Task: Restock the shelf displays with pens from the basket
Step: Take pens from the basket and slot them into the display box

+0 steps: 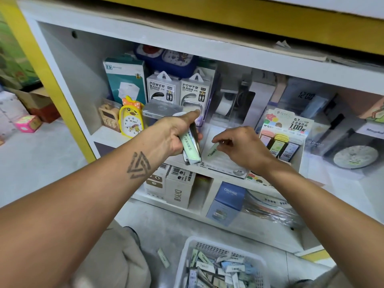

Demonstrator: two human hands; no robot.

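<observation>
The left hand (176, 134) grips a small stack of flat packs (191, 148), the top one pale green, with the fingers curled round them and the thumb stretched along the upper edge. The stack is held in the air in front of the middle shelf (108, 135), just left of the clear display box (216, 142) that stands on it. The left forearm bears a triangle tattoo (138, 165).

The right hand (241, 146) hovers over the clear display box, fingers bent downward, with the thumb and forefinger close together at a single pale green pack (212, 151) that lies tilted inside the box. Whether the fingertips actually pinch that pack is blurred; I cannot tell.

Just right of the clear display box stands a card display (284, 132) with coloured lead cases and "100" printed on it. To the box's left on the same shelf are a yellow duck clock (131, 119), and behind it two "POWER BANK" boxes (178, 88) and a teal box (126, 80).

Below the clear display box, on the lower shelf, stand white cartons (179, 188) and a blue "CRUHRE" box (227, 202).

Further down, on the floor, the white basket (207, 245) holds a jumble of green, blue and white packs (220, 269). One loose pack (163, 257) lies on the floor just left of the basket.
</observation>
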